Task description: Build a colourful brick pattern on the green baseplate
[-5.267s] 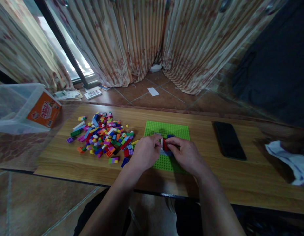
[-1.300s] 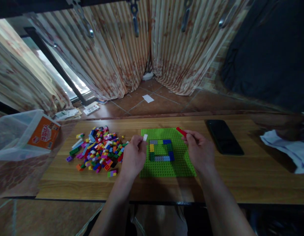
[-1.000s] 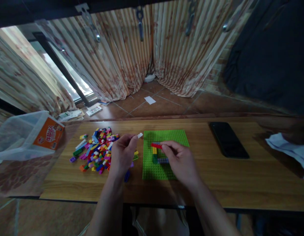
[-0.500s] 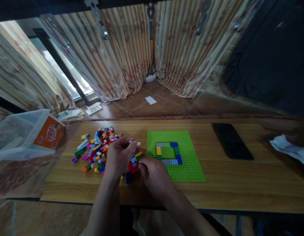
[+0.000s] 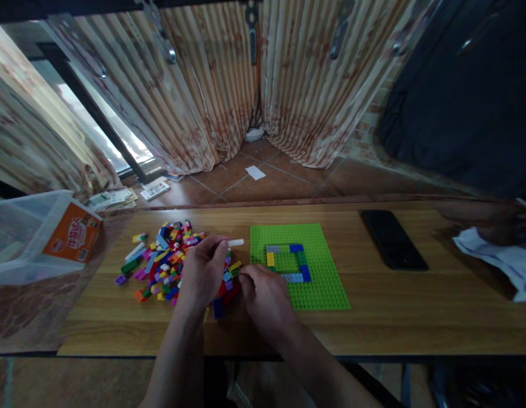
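My left hand (image 5: 203,266) is over the right side of a pile of loose toy bricks (image 5: 169,260). Its thumb and fingers pinch a long white brick (image 5: 236,242), whose end sticks out to the right. Close by, my right hand (image 5: 265,294) has its fingers curled together, and their tips lie beside a yellow brick (image 5: 235,269) at the pile's edge. Whatever those fingers may hold is hidden. Just beyond my right hand lies a green baseplate (image 5: 322,283). On it, blue, green, grey and yellow bricks form a rectangular outline (image 5: 304,272) with a gap in its far side.
A clear plastic box (image 5: 25,232) with an orange label stands at the left. On the wooden table (image 5: 386,317), a black phone (image 5: 393,241) lies to the right of the baseplate. A white cloth or paper (image 5: 496,260) is at the far right. A dark blue brick (image 5: 218,309) sits near the front.
More of the white brick now shows beyond my left fingertips. My right hand stays by the yellow brick. The whole view has shifted slightly.
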Demonstrator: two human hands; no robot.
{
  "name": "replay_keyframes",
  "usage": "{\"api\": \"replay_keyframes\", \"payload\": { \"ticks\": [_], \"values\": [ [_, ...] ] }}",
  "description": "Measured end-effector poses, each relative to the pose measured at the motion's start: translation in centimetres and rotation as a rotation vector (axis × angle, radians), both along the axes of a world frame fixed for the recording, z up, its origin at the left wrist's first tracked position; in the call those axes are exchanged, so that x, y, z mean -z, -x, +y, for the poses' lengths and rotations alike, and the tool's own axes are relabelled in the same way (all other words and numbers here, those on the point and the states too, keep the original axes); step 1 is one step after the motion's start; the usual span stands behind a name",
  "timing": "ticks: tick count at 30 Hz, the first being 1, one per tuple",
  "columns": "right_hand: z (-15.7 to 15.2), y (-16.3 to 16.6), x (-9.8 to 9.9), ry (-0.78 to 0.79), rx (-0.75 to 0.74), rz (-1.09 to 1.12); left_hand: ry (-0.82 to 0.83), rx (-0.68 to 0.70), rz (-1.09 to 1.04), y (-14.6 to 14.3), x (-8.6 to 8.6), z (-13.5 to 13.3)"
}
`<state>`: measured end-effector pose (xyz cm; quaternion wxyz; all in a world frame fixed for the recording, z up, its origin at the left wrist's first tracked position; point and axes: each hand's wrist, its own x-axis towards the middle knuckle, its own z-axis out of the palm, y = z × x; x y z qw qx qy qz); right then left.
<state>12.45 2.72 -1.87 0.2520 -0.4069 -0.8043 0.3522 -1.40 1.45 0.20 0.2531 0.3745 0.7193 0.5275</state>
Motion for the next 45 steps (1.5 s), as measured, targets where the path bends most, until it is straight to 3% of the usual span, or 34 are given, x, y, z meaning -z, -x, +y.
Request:
{"api": "replay_keyframes", "payload": {
  "ticks": [5, 10, 17, 21, 28, 31, 38, 45],
  "values": [
    [1.3, -1.5, -0.9, -0.046, 0.147, 0.174, -0.003, 0.101, -0.095, -0.6, 0.6, 0.3],
    [2.4, -2.8, -0.8, -0.021, 0.269, 0.251, 0.031, 0.200, -0.096, -1.6, -0.2, 0.3],
    [2.9, -3.3, -0.9, -0.038, 0.157, 0.228, -0.017, 0.372, -0.143, -3.1, -0.7, 0.4],
    [3.0, -3.6, -1.1, -0.025, 0.159, 0.242, -0.042, 0.314, -0.158, -2.9, -0.4, 0.5],
    [2.5, -3.7, -0.8, -0.029, 0.152, 0.179, -0.199, -0.034, -0.274, -0.2, -0.6, 0.0],
    [1.8, -3.1, -0.5, -0.081, 0.110, 0.070, -0.218, -0.113, -0.249, 0.5, -0.8, -0.3],
    [0.3, -1.7, -0.1, -0.128, 0.047, -0.131, -0.174, -0.048, -0.230, 0.6, -0.6, -0.6],
    [-0.3, -0.9, 0.7, -0.126, 0.010, -0.223, -0.196, -0.072, -0.206, 1.4, -0.2, -0.9]
  ]
}}
